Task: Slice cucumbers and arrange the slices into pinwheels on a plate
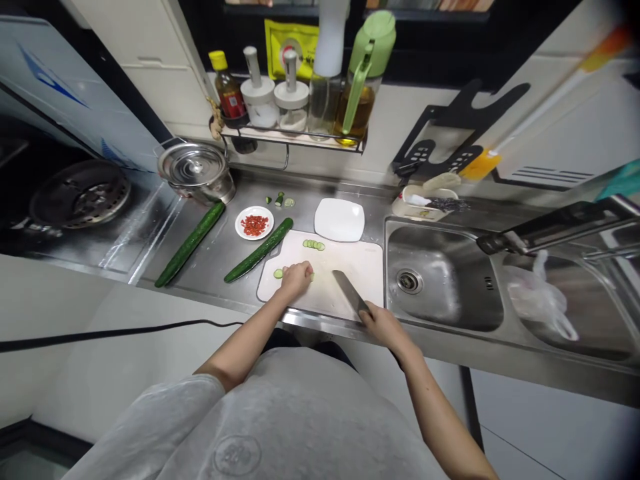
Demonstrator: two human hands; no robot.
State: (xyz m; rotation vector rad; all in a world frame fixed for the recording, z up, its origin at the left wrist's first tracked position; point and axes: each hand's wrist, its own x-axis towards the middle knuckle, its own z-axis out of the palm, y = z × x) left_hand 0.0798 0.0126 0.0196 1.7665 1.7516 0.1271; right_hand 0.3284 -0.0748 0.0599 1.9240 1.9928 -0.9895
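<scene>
My left hand (297, 280) is curled over a piece of cucumber (278, 273) on the white cutting board (345, 300). The cut end pokes out left of my hand, and a little pale green shows by my fingertips; the rest is hidden. My right hand (383, 325) grips the handle of a kitchen knife (349, 291). Its blade points away from me over the board, apart from the cucumber piece. A short overlapping row of cucumber slices (314, 245) lies near the board's far edge.
Whole cucumbers (260, 250) lie left of the board. Beyond are a plate of chopped red pieces (255, 224), cucumber ends (279, 199) and a white plate (339, 219). A steel pot (197, 170) stands back left; the sink (440, 273) adjoins the board's right. Bottles fill a rack (295, 137).
</scene>
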